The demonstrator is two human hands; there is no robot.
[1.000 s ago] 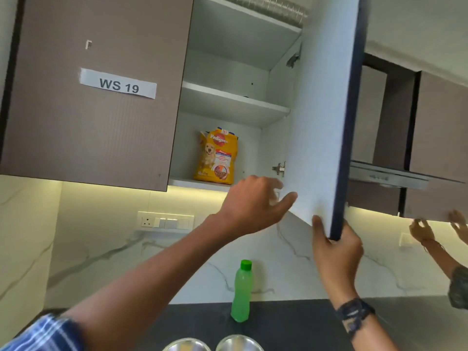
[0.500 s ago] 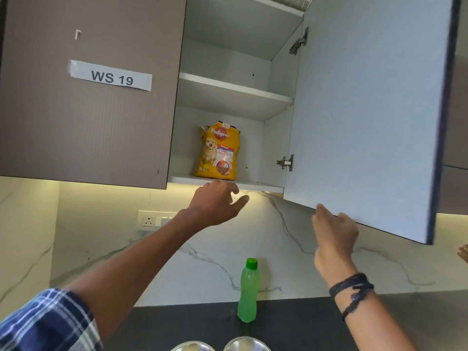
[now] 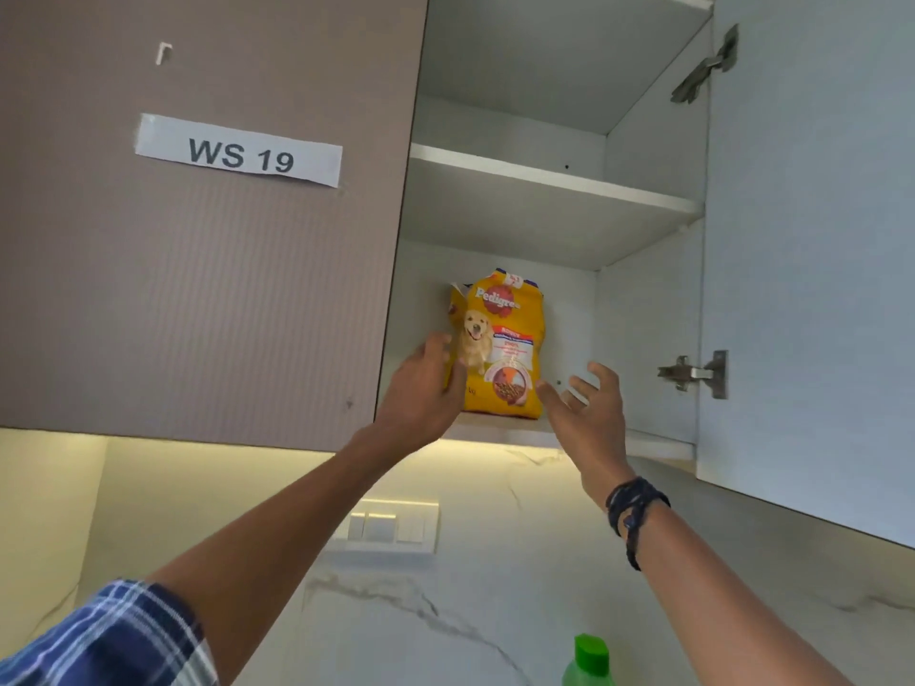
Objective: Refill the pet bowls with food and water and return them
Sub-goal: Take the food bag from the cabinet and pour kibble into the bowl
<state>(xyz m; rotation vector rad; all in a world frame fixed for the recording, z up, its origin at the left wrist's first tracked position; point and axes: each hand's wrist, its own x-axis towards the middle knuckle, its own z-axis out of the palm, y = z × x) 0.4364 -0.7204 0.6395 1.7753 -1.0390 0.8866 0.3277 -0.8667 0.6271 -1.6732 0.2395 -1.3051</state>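
The bag of dog food [image 3: 500, 349] stands upright on the lower shelf [image 3: 500, 430] of the wall cabinet, near the front edge and a little to the left, so it can be reached from below with the arms stretched up. The cabinet door [image 3: 812, 240] on the right is swung wide open, which leaves free room for both arms. The left hand [image 3: 421, 388] holds the left edge of the bag: the thumb lies on the printed front and the fingers go round the side (their tips are hidden behind the bag). The right hand [image 3: 584, 413] is open, with the fingers spread and the palm turned to the bag; its thumb is just beside the lower right corner, and I cannot tell if it touches yet. In my judgement, two hands are used because the bag is soft and high up, and one hand alone could let it tip off the shelf. The bag is yellow, with a picture of a golden dog, a red brand mark and a picture of kibble low on the front. Its top looks folded and crumpled at the left corner, so probably it is already opened. The upper shelf [image 3: 544, 185] carries nothing that I can see, and the green bottle [image 3: 589, 660] waits below.
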